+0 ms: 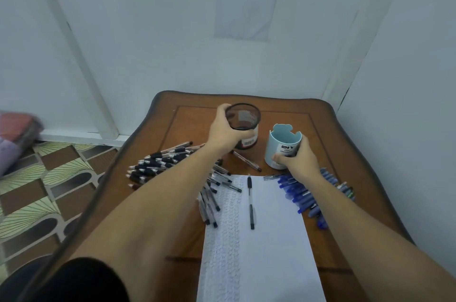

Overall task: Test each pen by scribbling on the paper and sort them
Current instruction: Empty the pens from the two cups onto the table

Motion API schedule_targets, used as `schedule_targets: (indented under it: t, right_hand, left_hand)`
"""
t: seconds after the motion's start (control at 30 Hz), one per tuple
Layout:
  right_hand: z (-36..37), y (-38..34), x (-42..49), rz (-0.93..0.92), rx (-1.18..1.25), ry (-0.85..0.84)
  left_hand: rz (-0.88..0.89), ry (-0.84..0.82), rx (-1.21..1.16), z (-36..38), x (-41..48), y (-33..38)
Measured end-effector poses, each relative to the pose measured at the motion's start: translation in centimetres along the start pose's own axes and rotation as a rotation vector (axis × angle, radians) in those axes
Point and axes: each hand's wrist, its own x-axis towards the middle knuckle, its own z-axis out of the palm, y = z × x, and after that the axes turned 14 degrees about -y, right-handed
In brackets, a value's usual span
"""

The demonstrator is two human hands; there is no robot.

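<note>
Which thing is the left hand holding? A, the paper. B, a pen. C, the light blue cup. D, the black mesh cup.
D: the left hand grips the black mesh cup at its rim, while the right hand holds the light blue cup.

Black mesh cup [243,118], pale-blue cup [281,143], blue pens [299,193].
</note>
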Motion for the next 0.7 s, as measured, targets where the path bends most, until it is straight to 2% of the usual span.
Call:
schedule_targets:
  t: [0.17, 0.7]
  right_hand:
    - [-0.4, 0.5, 1.2, -0.018, 0.022, -0.004]
    - [-0.8, 1.0, 0.7, -0.035, -0.024, -0.061]
  left_hand:
    - [-0.058, -0.055, -0.005, 3.0, 1.3, -2.6]
    - [-0.099, -0.06, 0.134, 2.5, 0.8, -2.9]
